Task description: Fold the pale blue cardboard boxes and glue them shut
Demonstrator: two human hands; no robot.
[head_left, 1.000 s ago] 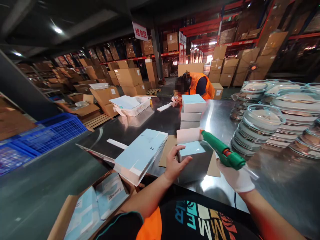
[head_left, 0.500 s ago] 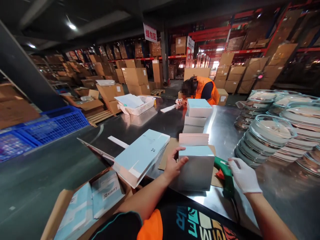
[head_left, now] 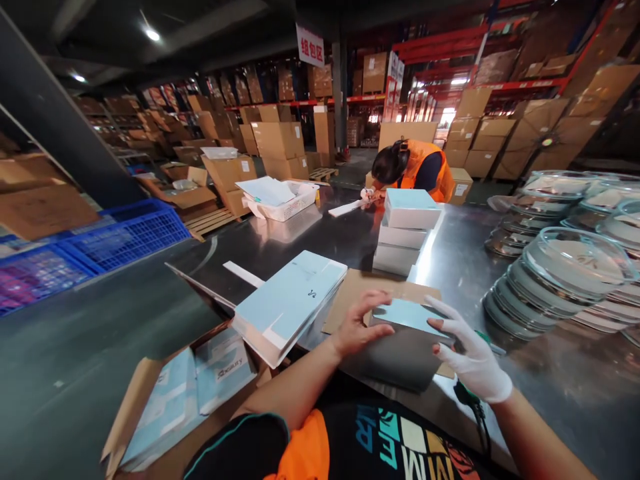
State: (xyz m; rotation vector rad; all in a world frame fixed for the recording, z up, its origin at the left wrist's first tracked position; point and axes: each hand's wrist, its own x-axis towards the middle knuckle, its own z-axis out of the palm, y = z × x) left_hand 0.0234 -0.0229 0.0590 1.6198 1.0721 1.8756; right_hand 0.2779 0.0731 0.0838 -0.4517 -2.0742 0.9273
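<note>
Holding the box (head_left: 407, 333) from both sides, the bare left hand (head_left: 357, 327) and the gloved right hand (head_left: 470, 357) press their spread fingers (head_left: 440, 308) on its light blue top. It stands on cardboard (head_left: 360, 287) at the table's (head_left: 300, 240) near edge, between the two palms.

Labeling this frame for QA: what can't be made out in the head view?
- Green tool: mostly hidden behind the right hand.
- Front face of the box under both hands: in shadow, left hand covers its left corner.
- Print on the flat pack: too small to read.
- Carton by the table: cut off by the bottom edge.
</note>
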